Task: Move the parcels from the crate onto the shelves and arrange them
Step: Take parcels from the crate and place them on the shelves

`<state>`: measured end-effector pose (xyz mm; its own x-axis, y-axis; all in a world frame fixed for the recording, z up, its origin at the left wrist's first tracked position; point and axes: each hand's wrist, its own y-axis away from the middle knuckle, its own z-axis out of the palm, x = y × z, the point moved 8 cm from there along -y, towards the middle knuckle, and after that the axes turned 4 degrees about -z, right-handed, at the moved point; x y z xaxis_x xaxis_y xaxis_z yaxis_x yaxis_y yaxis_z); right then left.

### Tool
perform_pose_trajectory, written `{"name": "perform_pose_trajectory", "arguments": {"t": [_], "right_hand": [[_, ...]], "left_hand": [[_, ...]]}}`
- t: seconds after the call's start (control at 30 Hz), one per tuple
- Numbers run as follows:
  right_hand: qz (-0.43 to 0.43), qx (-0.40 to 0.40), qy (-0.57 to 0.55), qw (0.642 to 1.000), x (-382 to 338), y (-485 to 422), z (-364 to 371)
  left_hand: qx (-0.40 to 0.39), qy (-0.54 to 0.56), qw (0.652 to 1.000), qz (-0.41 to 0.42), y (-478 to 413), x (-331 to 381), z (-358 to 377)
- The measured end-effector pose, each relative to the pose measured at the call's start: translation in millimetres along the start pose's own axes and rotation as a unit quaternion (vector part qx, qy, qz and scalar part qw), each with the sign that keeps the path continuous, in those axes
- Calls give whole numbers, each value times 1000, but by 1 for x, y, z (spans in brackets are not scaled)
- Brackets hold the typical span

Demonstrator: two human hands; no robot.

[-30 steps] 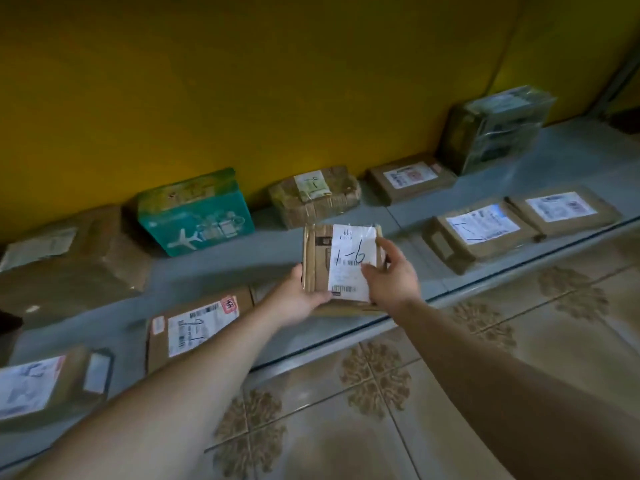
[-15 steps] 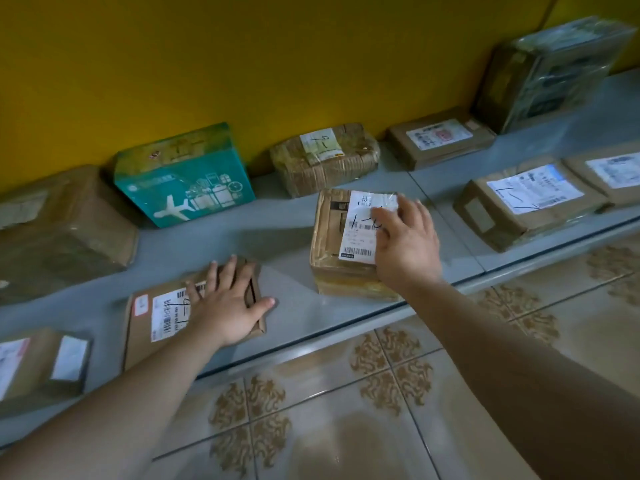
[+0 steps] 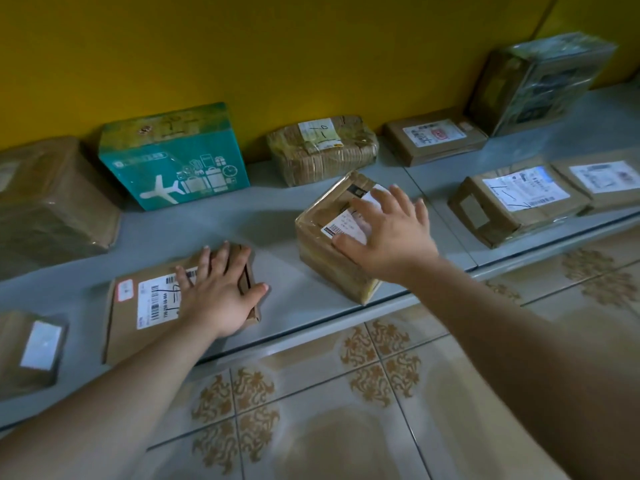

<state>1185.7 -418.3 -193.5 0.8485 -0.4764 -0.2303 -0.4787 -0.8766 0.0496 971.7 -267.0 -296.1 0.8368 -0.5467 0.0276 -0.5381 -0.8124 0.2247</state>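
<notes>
Both forearms bare, no sleeves; left hand (image 3: 221, 292), right hand (image 3: 391, 237) ungloved.

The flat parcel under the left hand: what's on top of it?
The left hand lies flat on the flat parcel, fingers spread. A white barcode label and small red-edged sticker show; the hand covers the label's right end.

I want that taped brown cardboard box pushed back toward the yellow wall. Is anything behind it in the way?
Yes. The film-wrapped tan bundle sits against the yellow wall right behind the taped brown cardboard box under the right hand.
</notes>
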Motion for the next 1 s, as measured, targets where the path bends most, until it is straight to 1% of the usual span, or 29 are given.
{"name": "perform_pose_trajectory", "arguments": {"t": [0.07,0.1,0.13,0.17,0.23,0.3,0.37,0.53,0.6,0.67,0.77,0.87,0.93,1.0], "right_hand": [[-76,-34,8,996,3,-3,-3],[-87,-62,24,994,7,-5,3],[-79,-77,36,993,11,-5,9],[-55,-74,38,995,14,-4,14],[27,-35,19,999,18,0,21],[107,-11,-6,994,17,5,27],[150,-4,-20,989,12,6,30],[153,7,-17,988,4,-1,29],[151,2,-16,988,5,-4,28],[143,-26,-9,989,6,-5,24],[118,-85,20,989,0,8,2],[107,-101,17,989,-11,40,-49],[98,-116,25,988,-24,66,-95],[89,-129,36,987,-36,88,-127]], "left_hand": [[4,4,1000,1,0,0,0],[6,5,1000,2,0,0,0],[6,5,1000,2,0,0,-1],[6,5,1000,2,0,0,-1],[6,3,1000,4,0,0,-1],[3,1,1000,5,1,1,-2],[0,3,1000,5,2,2,-3],[-6,5,1000,2,1,3,-3],[-29,7,1000,1,-3,5,-5],[-70,-4,998,3,-1,7,-12],[-111,-19,994,17,19,8,-45],[-135,8,990,46,62,15,-98],[-163,-1,984,66,99,22,-141],[-186,-9,980,67,133,25,-171]]}}
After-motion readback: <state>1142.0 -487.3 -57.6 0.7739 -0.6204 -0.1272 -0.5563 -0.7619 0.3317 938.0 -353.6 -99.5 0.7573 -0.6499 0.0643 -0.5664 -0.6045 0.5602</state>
